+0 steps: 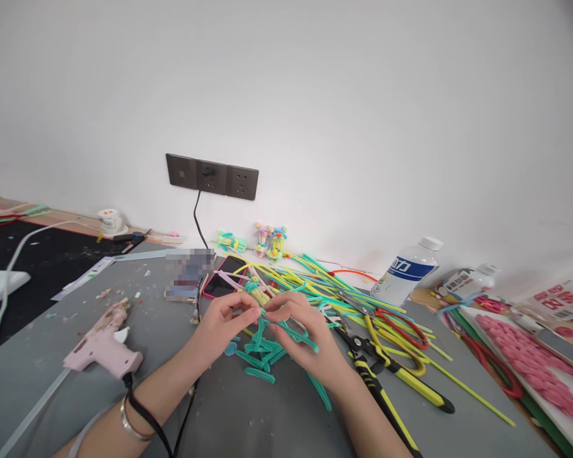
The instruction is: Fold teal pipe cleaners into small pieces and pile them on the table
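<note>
My left hand [233,320] and my right hand [300,327] meet at the middle of the grey mat, fingertips almost touching. Both pinch a teal pipe cleaner [293,333], and its free part runs under my right fingers. Cut teal pipe cleaner pieces [260,375] lie in a loose heap just below my hands. Right behind my fingertips is a small yellow-green and teal pipe cleaner figure [255,289]; its lower part is hidden.
A pink glue gun [102,346] lies at left with its black cord by my left forearm. Yellow-handled wire strippers [382,369], red-handled scissors [401,324] and long pipe cleaners [310,277] spread to the right. A white bottle [405,270], a phone [224,277] and finished figures [270,242] stand or lie behind.
</note>
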{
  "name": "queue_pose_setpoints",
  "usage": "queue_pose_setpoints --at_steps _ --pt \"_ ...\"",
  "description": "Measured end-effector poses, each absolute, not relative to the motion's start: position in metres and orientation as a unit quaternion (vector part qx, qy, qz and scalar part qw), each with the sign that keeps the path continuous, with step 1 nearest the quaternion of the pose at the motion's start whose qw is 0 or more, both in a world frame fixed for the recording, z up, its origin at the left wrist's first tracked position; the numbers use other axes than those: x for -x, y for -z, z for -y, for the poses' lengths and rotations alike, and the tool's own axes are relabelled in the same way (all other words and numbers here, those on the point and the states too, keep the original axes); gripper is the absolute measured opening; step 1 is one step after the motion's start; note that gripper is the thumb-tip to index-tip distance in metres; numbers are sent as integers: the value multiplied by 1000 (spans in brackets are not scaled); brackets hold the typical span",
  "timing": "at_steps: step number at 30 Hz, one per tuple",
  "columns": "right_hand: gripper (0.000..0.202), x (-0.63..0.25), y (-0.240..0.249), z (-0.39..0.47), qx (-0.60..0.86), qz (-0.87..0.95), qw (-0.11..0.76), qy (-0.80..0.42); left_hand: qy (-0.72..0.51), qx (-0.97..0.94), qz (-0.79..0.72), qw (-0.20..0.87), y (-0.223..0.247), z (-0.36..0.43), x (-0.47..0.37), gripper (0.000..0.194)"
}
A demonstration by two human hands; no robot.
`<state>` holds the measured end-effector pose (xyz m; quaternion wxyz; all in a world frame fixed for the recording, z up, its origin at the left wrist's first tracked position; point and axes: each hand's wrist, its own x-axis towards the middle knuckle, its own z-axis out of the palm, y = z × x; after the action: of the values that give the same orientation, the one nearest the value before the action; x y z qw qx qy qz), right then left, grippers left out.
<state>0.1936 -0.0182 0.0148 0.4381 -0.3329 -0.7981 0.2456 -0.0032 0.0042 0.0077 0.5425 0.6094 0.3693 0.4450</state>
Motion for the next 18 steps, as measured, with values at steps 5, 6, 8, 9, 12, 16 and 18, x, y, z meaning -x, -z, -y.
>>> queue_pose_setpoints --at_steps 5,6,8,9,12,16,18 --pt "19 -190 -9 18 310 827 427 -191 -469 -591 -382 533 -5 -6 5 24" --pt "21 -190 -7 18 309 830 425 -187 -474 -586 -380 536 -3 -7 6 24" --pt "26 -188 -5 19 318 832 417 -182 -483 -573 -379 543 0 -8 7 25" --pt "28 -187 -4 20 326 832 411 -182 -486 -567 -378 548 2 -8 7 25" --pt "34 -184 -2 23 347 831 397 -176 -489 -546 -378 565 3 -9 6 26" --pt "36 -181 -2 23 358 835 389 -156 -489 -513 -380 594 -1 -9 4 29" --pt "30 -181 -2 22 356 834 394 -147 -485 -503 -382 605 -3 -7 3 30"
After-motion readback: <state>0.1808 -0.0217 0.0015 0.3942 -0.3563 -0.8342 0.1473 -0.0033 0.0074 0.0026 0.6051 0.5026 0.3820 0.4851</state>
